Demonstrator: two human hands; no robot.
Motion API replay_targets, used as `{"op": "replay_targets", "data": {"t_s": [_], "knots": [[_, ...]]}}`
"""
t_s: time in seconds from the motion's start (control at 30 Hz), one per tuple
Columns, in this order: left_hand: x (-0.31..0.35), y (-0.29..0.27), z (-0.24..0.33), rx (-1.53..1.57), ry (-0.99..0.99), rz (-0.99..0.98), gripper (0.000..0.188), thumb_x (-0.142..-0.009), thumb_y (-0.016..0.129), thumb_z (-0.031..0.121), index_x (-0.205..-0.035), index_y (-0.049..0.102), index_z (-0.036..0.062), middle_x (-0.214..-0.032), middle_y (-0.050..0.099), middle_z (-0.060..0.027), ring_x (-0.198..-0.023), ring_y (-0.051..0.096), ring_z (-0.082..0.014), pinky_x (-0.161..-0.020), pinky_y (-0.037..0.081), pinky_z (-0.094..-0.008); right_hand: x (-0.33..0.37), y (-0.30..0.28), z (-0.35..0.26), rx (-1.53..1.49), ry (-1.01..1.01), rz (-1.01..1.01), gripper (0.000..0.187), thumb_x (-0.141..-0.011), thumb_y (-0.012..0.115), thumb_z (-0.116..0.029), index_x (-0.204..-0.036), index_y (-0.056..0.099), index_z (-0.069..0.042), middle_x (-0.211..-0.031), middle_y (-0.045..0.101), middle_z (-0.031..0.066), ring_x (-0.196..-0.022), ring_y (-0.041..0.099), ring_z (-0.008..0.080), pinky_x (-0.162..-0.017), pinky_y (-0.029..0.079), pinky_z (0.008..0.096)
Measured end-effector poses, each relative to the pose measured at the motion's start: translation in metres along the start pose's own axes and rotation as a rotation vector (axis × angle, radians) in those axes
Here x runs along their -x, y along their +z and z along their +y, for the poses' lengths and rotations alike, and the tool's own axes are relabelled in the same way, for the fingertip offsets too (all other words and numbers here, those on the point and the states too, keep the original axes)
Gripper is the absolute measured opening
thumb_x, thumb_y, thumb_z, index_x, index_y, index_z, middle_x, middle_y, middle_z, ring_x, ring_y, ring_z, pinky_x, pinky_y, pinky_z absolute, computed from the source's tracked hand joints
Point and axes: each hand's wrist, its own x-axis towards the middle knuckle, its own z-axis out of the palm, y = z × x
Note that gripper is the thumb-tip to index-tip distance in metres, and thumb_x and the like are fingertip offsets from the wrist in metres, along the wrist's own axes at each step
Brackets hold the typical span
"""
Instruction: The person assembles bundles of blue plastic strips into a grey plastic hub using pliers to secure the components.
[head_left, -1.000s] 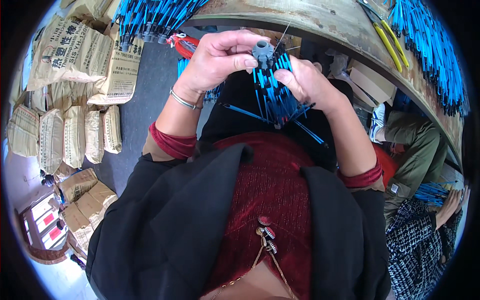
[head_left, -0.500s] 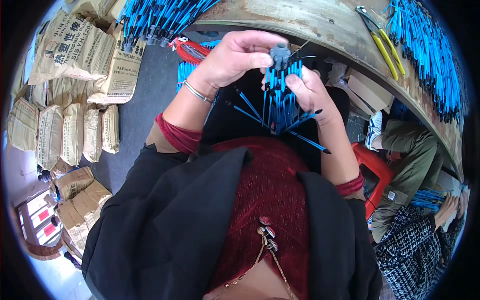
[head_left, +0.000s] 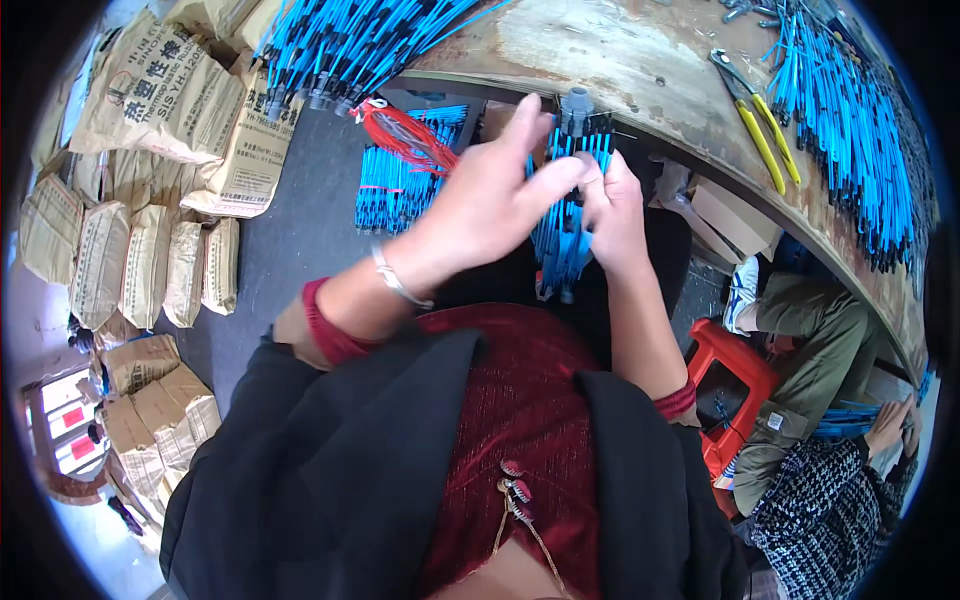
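Note:
A bundle of thin blue ribs hangs from a small grey hub in front of my chest, just below the round table's edge. My right hand grips the bundle around its middle. My left hand lies across the upper part of the ribs, fingers stretched toward the hub, fingertips touching the blue ribs. The ribs are gathered close together and point downward. A thin silver bracelet circles my left wrist.
A worn round wooden table holds yellow-handled pliers and heaps of blue ribs. More blue rib bundles and red cord lie on the floor. Paper sacks are stacked left. Another person sits at right by a red stool.
The ribs, splayed out before, are now gathered into a tight hanging bundle. My left hand has opened flat across them, and both hands have risen toward the table edge.

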Motion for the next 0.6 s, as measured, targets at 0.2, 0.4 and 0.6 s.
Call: {"op": "replay_targets", "data": {"t_s": [0.2, 0.4, 0.6], "knots": [[-0.008, 0.019, -0.004, 0.155, -0.195, -0.025, 0.035, -0.086, 0.058, 0.009, -0.118, 0.052, -0.0041, -0.101, 0.062, -0.0047, -0.087, 0.056, -0.0073, -0.078, 0.045, -0.0214, 0.008, 0.015, -0.013, 0.174, 0.060, 0.080, 0.028, -0.092, 0.049, -0.026, -0.101, 0.054, -0.001, -0.074, 0.060, 0.0133, -0.064, 0.057, 0.0204, -0.062, 0.046, 0.0345], [-0.007, 0.028, -0.004, 0.369, -0.160, 0.121, 0.017, -0.082, 0.061, 0.009, -0.096, 0.063, -0.0013, -0.076, 0.066, -0.0035, -0.069, 0.052, -0.0020, -0.061, 0.045, -0.0211, 0.011, 0.015, -0.013, 0.182, 0.080, 0.082, 0.030, -0.092, 0.049, -0.029, -0.099, 0.054, 0.000, -0.073, 0.060, 0.0153, -0.065, 0.059, 0.0271, -0.061, 0.046, 0.0363], [-0.010, 0.019, -0.009, 0.354, -0.124, 0.038, 0.018, -0.082, 0.062, 0.008, -0.097, 0.063, -0.0024, -0.079, 0.065, -0.0010, -0.071, 0.051, -0.0020, -0.062, 0.045, -0.0206, 0.005, 0.010, 0.001, 0.265, -0.099, 0.063, 0.028, -0.094, 0.046, -0.028, -0.100, 0.053, -0.002, -0.063, 0.053, 0.0011, -0.054, 0.048, 0.0119, -0.052, 0.041, 0.0272]]}}
